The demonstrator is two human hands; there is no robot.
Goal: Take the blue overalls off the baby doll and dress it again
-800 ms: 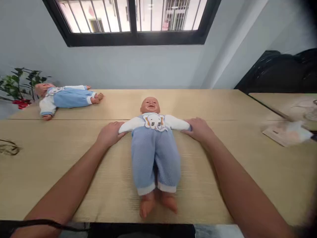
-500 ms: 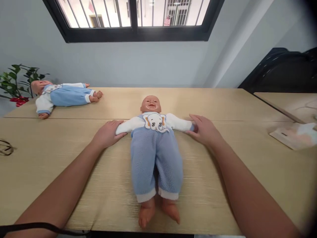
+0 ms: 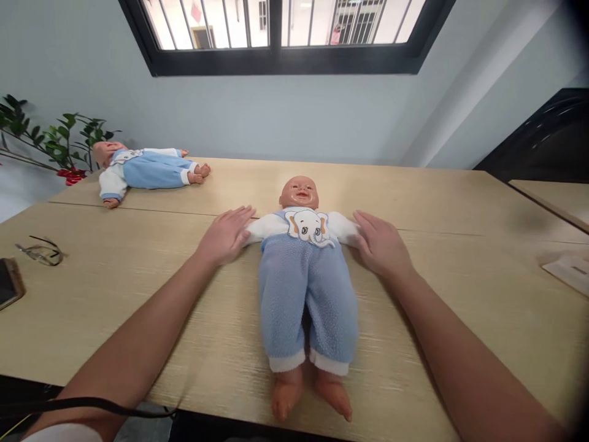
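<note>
— Largest item?
— Table (image 3: pixel 437 202), pale wood. I am looking along it from the near edge.
— Next?
— Doll (image 3: pixel 306 288), lying face up at the middle of the table. Its long axis is running straight away from me, feet at the near edge and head at the far end. Its arms are spreading crosswise, one toward each of my hands.
— Another of the kind?
— Second doll (image 3: pixel 147 169), lying sideways at the far left corner. It is well apart and nobody is touching it.
— Hands?
— Left hand (image 3: pixel 226 234) is lying flat, palm down and fingers straight, over the end of the sleeve (image 3: pixel 262 228) on its side. Right hand (image 3: pixel 380 245) is doing the same on the other sleeve. Neither is closing round anything; both are resting spread on the cloth. They are sitting level with the doll's chest with the body between them, and neither is nearer than the other.
— Small items?
— Glasses (image 3: pixel 41 252), lying at the left, well clear of the left hand.
</note>
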